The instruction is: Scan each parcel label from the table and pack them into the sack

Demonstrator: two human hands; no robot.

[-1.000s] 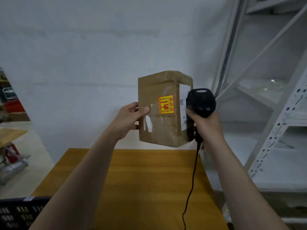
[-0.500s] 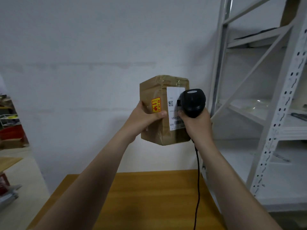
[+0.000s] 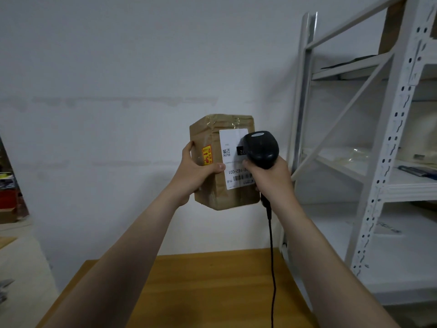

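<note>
Change: the parcel [image 3: 223, 197] has turned in the hold. A second ago the orange sticker [image 3: 207, 155] faced the camera and the white label [image 3: 230, 143] was a thin strip on the right edge. Now the label is on the front face and the sticker has swung to the left side. The view has also tipped up, so less table [image 3: 212, 292] shows. The scanner [image 3: 261, 147] has stayed at the parcel's right, and its head now covers the label's right part.

Meaning: this looks like the scan step for this parcel, with the label lined up to the scanner. No beam or light is visible, so I can't tell if the read is done. Packing is not begun and no sack is in view.

Grip: the left hand [image 3: 194, 176] holds the parcel by its left side. The thumb lies across the front, its tip at the label's left edge, and the fingers are hidden behind. The right hand [image 3: 272, 178] is wrapped tight round the scanner handle. The trigger finger is hidden, so I can't tell if it is pressed. The cable [image 3: 272, 256] hangs down from the handle past the table's right side.

Where: the parcel is in the air, upright, mid view, above the table's far end and before the wall. The rack [image 3: 387, 162] stands at right, apart from it.
</note>
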